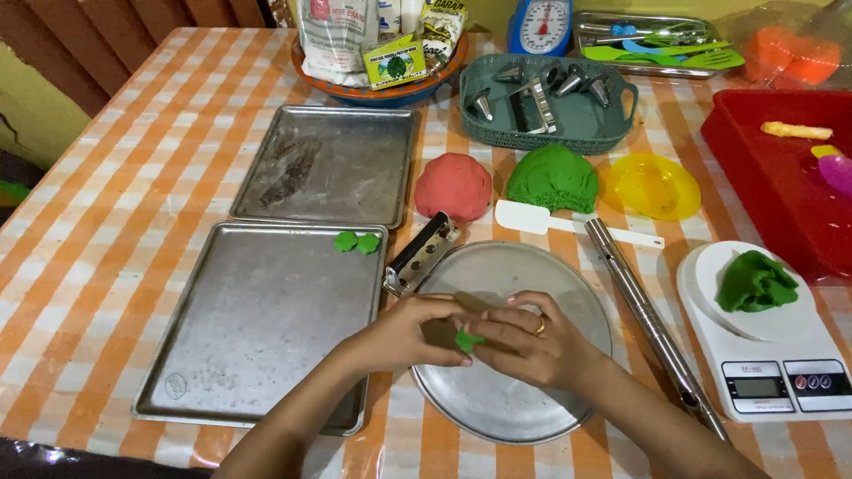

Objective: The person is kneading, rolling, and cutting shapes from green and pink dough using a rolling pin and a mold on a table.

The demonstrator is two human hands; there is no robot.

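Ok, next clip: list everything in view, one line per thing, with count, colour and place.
baking trays: 2, grey metal, left
leaf shapes: 2, green, on near tray
round pan: 1, grey, centre front
red dough ball: 1, centre
green dough mound: 1, centre
spatula: 1, white, below dough
metal tube: 1, right of pan
yellow dish: 1, right
digital scale: 1, white, holding green dough
teal basket: 1, metal nozzles inside
red tray: 1, far right
left hand, right hand: pinching small green piece
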